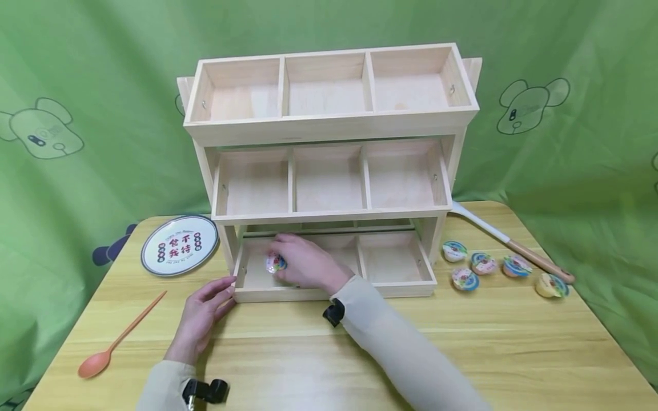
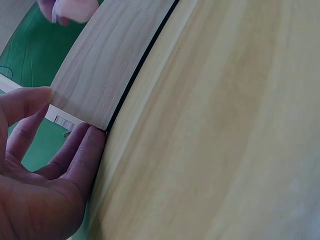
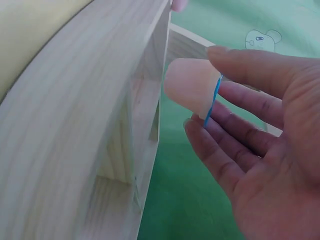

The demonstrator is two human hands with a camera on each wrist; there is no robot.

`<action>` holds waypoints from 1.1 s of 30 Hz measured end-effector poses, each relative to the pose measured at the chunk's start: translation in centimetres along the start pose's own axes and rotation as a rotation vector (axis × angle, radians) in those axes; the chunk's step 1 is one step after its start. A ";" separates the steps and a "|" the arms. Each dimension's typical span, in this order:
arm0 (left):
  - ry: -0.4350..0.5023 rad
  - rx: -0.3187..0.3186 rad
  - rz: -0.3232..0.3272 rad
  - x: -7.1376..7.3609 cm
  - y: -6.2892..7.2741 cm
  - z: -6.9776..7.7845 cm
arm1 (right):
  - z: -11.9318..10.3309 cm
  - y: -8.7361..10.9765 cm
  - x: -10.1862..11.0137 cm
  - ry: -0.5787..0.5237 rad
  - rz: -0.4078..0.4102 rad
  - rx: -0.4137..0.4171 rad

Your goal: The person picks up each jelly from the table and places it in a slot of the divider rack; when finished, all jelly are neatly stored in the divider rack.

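Pink blue-rimmed tapered cup, mid-frame in right-wrist view, near-horizontal, base leftward, pinched by right hand; left hand grips pale wooden tray.

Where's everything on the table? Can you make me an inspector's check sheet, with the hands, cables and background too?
Surface: wood-grain table.
Job's things: three-tier wooden rack, divided into compartments; one jelly cup held at its bottom tray; five loose jelly cups to the rack's right.
Clutter: round printed plate and orange spoon at left; white utensil with a wooden handle at right.
Left hand: fingers touch the bottom tray's left front corner.
Right hand: thumb and fingers pinch the jelly cup.
Cables: nothing seen.
Surroundings: green cloth with cartoon animal outlines.
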State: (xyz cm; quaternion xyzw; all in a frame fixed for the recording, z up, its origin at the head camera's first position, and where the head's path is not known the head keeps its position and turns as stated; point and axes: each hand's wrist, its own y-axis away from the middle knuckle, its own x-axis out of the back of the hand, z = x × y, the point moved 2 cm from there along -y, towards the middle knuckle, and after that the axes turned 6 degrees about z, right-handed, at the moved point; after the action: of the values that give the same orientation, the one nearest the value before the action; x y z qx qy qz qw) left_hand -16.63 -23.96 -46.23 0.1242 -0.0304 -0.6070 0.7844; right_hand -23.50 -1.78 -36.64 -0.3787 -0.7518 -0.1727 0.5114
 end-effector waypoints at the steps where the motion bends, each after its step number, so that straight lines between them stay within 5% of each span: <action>1: -0.002 -0.003 0.001 0.0 0.0 0.0 | -0.1 -0.2 -0.2 -0.002 0.000 0.000; 15: 0.027 -0.010 0.013 -0.2 0.0 0.2 | -1.0 -2.9 -3.1 0.019 -0.034 0.000; 33: 0.042 -0.022 0.016 -0.1 0.1 0.0 | -0.6 -3.7 -5.5 0.035 -0.043 0.032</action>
State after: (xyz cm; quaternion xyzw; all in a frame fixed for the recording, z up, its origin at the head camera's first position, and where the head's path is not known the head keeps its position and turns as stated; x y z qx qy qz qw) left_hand -16.57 -23.84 -46.22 0.1277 -0.0082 -0.5985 0.7909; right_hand -24.86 -6.76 -40.89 -0.3509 -0.7535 -0.1783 0.5267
